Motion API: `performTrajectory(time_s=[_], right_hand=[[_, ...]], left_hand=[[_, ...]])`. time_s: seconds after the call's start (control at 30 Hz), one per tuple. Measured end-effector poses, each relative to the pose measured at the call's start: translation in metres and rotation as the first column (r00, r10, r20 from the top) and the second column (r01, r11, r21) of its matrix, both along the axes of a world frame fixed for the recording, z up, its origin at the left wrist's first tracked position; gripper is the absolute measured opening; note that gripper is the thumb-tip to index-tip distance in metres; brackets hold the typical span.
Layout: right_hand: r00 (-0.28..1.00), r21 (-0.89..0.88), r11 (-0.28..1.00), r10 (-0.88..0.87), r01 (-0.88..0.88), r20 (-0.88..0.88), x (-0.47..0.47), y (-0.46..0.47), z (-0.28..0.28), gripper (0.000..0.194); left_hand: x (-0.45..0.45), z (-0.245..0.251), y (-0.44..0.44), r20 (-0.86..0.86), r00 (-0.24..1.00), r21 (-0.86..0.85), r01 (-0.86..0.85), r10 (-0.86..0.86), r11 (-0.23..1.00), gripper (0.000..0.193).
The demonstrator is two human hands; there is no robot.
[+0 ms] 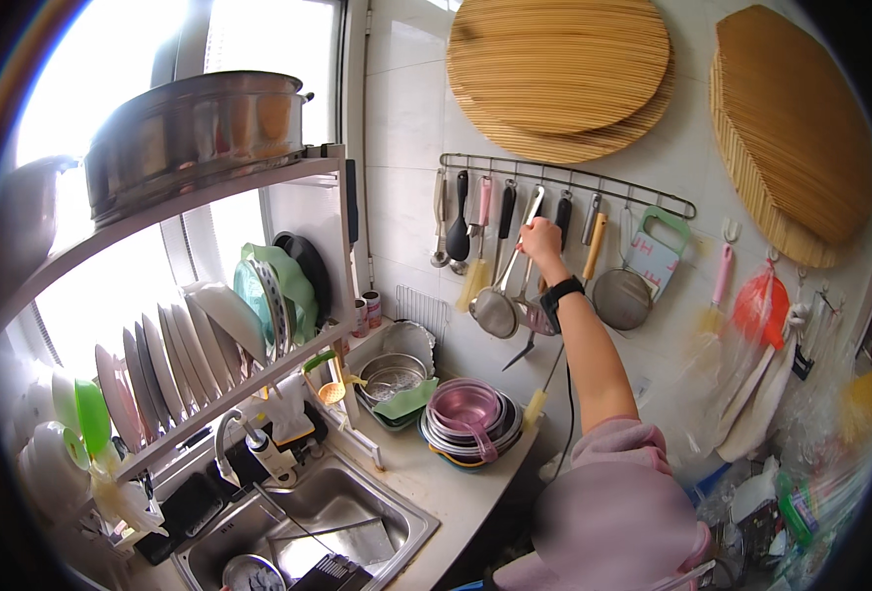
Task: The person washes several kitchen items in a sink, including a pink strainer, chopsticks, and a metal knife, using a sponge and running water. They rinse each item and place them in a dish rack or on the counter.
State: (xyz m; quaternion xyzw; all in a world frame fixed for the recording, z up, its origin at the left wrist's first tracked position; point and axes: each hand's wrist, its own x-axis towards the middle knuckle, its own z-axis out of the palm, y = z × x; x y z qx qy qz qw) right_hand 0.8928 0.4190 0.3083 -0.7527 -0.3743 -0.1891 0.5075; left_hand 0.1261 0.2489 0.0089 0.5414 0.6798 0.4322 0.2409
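Note:
My right hand (541, 241), with a dark band on its wrist, is raised to the utensil rail (576, 185) on the tiled wall. Its fingers close around the metal handle of a mesh strainer (495, 312), which hangs tilted with its top by a hook. Just behind and below the hand hangs a slotted turner (536, 316), partly covered by the wrist. At the picture's bottom edge, only a small skin-coloured tip, apparently of my left hand (225, 588), shows beside a metal bowl (253, 573) in the sink (415, 523). The rest of that hand is out of view.
A black ladle (457, 240) and a round sieve (623, 298) hang nearby. Stacked basins (473, 414) stand on the counter (443, 484). Plates (185, 347) fill a rack, with a large steel pot (199, 140) above. A black slotted turner (336, 572) lies across the sink.

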Motion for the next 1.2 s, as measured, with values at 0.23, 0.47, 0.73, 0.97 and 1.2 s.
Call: performTrajectory(time_s=[0.23, 0.47, 0.73, 0.97, 1.2], right_hand=[[0.999, -0.109, 0.994, -0.03, 0.027, -0.026, 0.02, 0.011, 0.025, 0.028], [0.998, -0.222, 0.973, -0.063, 0.066, 0.022, 0.013, 0.006, 0.034, 0.028], [1.0, -0.228, 0.974, -0.007, 0.001, -0.024, 0.071, 0.017, 0.007, 0.025], [0.907, -0.448, 0.861, -0.036, 0.241, 0.419, 0.054, 0.0, 0.022, 0.057], [0.755, -0.428, 0.696, 0.654, -0.576, 0.047, -0.19, -0.08, -0.019, 0.027]], left_hand=[[0.002, -0.006, -0.012, -0.11, 0.99, -0.022, -0.096, 0.093, 0.995, 0.032], [-0.007, -0.017, -0.01, -0.177, 0.983, 0.025, -0.052, 0.055, 0.998, 0.03], [-0.011, -0.03, 0.005, -0.023, 1.0, 0.154, -0.017, 0.021, 0.988, 0.034], [-0.029, -0.013, -0.023, 0.121, 0.983, 0.121, -0.154, 0.139, 0.981, 0.024], [-0.081, -0.035, -0.028, -0.007, 0.974, -0.073, -0.228, 0.228, 0.971, 0.025]])
